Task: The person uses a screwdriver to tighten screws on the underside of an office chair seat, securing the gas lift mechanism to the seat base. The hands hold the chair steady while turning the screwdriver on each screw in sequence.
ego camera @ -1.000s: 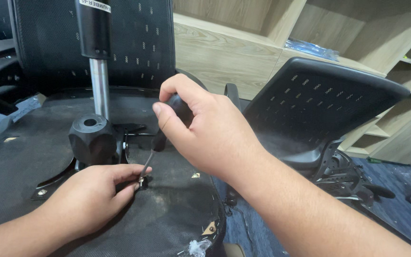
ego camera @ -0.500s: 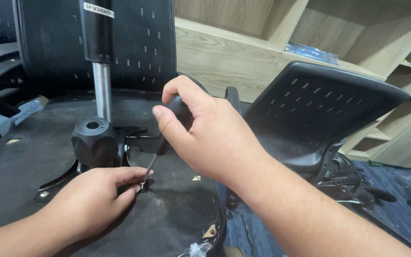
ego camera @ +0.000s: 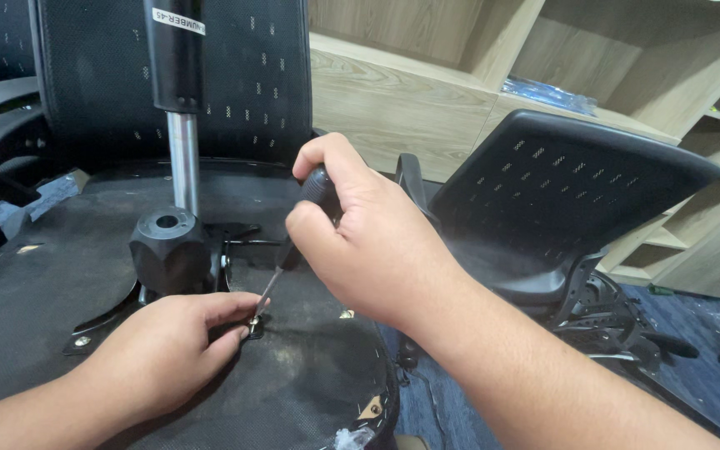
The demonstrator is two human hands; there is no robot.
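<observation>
Screwdriver [ego camera: 293,237], black-handled, was clenched in the right hand [ego camera: 368,242] with its tip slanted down onto a screw [ego camera: 253,320] on the upturned chair seat [ego camera: 310,375], beside the gas cylinder [ego camera: 178,125], while the left hand [ego camera: 160,350] pinched that screw between fingertips.

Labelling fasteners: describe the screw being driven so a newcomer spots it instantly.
On the upturned black fabric chair seat, find the black faceted hub under the chrome gas cylinder. Right of it, the small silvery screw sits pinched by left hand fingertips, under the screwdriver tip.
</observation>
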